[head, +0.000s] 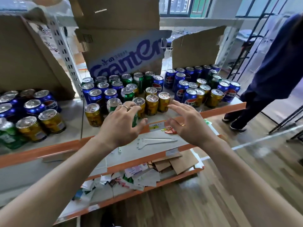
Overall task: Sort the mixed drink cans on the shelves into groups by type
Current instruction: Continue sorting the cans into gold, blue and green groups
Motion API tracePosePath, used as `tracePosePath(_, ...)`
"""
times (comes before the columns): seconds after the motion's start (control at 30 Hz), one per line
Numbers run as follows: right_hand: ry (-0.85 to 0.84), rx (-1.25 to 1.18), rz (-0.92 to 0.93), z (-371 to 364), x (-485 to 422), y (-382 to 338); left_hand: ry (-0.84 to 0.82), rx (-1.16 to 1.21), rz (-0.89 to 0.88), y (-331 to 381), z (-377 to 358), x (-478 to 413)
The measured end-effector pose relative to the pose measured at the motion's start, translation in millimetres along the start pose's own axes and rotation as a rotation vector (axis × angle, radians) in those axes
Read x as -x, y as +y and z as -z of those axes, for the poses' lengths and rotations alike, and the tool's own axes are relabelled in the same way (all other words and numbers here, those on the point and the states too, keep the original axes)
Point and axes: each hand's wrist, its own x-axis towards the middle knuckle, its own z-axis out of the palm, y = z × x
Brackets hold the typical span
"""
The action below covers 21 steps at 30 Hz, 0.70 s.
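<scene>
Brown cardboard panels (119, 18) stand at the far side of a shelf (213, 112) with an orange front edge, the middle panel printed with large blue lettering. A grey perforated upright (65, 51) splits the shelf into a left bay and a right bay. At the far right a person in dark blue clothing (275, 63) stands on the wood floor.

The drink cans (147, 89) crowd the shelf in mixed order. In the right bay, blue cans (95, 95) sit at the far left and far right, green cans (141, 80) along the cardboard, and gold cans (151, 104) in a near row in the middle, with one more gold can (93, 114) apart to the left. The left bay holds another mixed cluster of blue, gold and green.

The left hand (121, 126), a ring on one finger, curls its fingers over the top of a green can (135, 118) at the near edge, thumb out to the right; whether the grip is closed cannot be told. The right hand (188, 123) hovers just beside the gold row, fingers spread and holding nothing.

A flat metal bracket (155, 141) lies on the lower shelf below the hands, and a small red wrapper (170, 130) sits near the right thumb.
</scene>
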Motion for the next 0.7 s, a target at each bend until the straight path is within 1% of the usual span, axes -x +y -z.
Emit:
tracePosePath(0.13, -0.019, -0.002, 0.001, -0.9, -0.7, 5.9, -0.005, -0.019, -0.003, 2.1, -4.7, -0.2)
tracePosePath(0.33, -0.062, -0.029, 0.014, -14.8, -18.6, 3.0, -0.015, -0.013, 0.032, -14.3, -3.9, -8.6)
tracePosePath(0.7, -0.074, -0.021, 0.073, -32.4, -93.6, -11.3, -0.002, -0.023, 0.103, -67.7, 5.1, -48.6)
